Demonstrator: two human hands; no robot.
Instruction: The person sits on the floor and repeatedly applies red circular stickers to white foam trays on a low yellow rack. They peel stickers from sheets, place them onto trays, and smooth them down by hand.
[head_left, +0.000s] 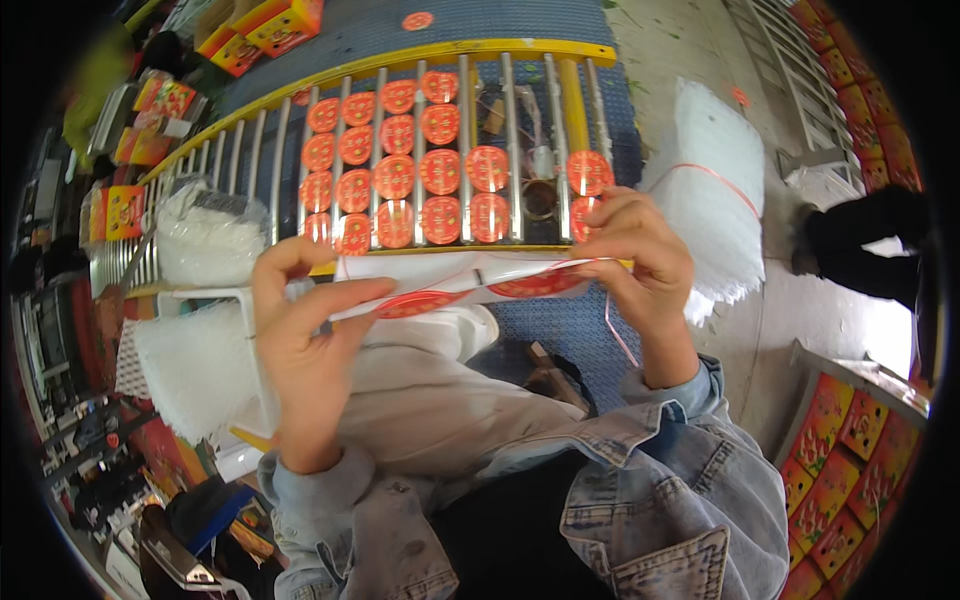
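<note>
A strip of white backing sheet with round red stickers (525, 286) is stretched between my two hands, above my lap. My left hand (307, 322) pinches its left end between thumb and fingers. At the right end, my right hand (637, 255) grips the sheet's edge the same way. A thin pink string (619, 330) hangs below my right hand. Just beyond the sheet, many round red stickers (394, 176) lie in rows across the metal rollers of a conveyor (513, 150) with yellow side rails.
Bundled white foam netting (705, 195) stands right of the conveyor; more white netting (199, 367) lies at the left. A clear plastic bag (210, 232) rests on the rollers. Printed cartons (847, 450) are stacked at the lower right. A person in dark trousers (862, 244) stands at the right.
</note>
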